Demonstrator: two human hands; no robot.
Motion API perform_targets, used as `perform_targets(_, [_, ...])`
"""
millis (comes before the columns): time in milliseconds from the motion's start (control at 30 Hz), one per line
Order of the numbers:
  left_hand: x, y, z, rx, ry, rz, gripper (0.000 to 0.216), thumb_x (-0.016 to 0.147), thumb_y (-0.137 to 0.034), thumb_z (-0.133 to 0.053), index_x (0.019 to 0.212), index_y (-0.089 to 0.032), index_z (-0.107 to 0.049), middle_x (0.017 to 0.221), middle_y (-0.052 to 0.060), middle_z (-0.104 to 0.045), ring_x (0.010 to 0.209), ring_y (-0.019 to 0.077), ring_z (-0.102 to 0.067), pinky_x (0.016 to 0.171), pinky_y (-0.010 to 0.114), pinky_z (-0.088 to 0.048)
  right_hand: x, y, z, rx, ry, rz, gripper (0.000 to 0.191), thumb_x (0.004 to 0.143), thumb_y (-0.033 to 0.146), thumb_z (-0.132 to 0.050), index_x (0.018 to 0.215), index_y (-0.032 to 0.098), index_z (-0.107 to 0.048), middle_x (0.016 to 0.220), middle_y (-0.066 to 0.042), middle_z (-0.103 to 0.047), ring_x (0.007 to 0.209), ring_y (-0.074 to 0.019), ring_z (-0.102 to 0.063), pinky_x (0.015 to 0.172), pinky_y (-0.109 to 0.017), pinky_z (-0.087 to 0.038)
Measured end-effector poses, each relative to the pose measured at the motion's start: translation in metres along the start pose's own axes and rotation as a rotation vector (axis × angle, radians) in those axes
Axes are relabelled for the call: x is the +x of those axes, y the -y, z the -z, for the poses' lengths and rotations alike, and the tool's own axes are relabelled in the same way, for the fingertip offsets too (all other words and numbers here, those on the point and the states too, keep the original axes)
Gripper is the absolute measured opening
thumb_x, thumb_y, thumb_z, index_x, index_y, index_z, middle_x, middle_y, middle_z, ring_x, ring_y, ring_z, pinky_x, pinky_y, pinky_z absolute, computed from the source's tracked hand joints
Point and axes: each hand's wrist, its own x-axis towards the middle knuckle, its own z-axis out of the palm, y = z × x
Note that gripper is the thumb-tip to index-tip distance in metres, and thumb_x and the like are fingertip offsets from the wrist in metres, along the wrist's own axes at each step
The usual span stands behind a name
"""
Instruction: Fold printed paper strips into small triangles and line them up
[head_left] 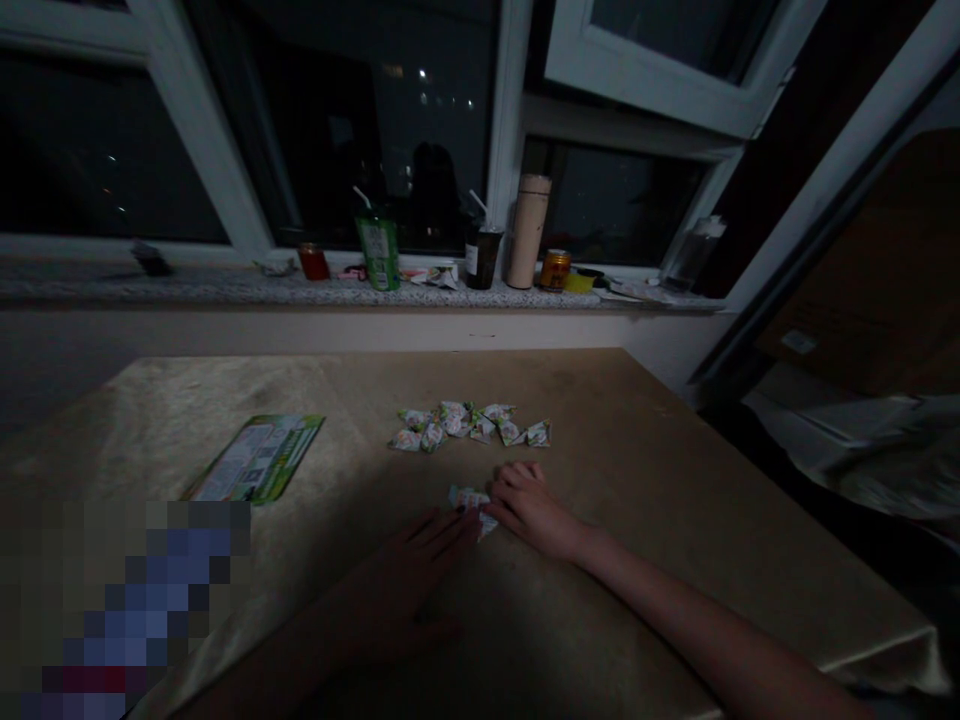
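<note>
Both my hands rest on a tan table (637, 480) and meet over a small white and green folded paper piece (466, 499). My left hand (416, 570) lies in shadow with its fingers stretched toward the piece and touching its near edge. My right hand (531, 508) has its fingers curled and pressed on the right side of the piece. Just beyond, a row of several small folded paper triangles (469, 425) lies on the table.
A green printed sheet (259, 458) lies flat at the left of the table. The stone window sill (225, 285) behind holds a green carton (379, 250), a dark cup (481, 256), a tall beige flask (528, 232), a yellow can (555, 270) and a red jar (313, 262).
</note>
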Motion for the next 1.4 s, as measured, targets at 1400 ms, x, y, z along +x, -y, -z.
perform_targets(1400, [0.0022,-0.0090,-0.0037,0.031,-0.007,-0.001,0.081,0.087,-0.049,-0.055,0.150,-0.024,-0.012,0.155,0.007,-0.013,0.139,0.0337,-0.016,0.112,0.051,-0.016,0.0010,-0.0012,-0.0064,0.043,-0.055,-0.025,0.019,0.094,0.032,-0.049,0.083,0.018,-0.055,0.088,-0.003,-0.057,0.092,-0.0186,-0.047,0.084,-0.033,-0.029])
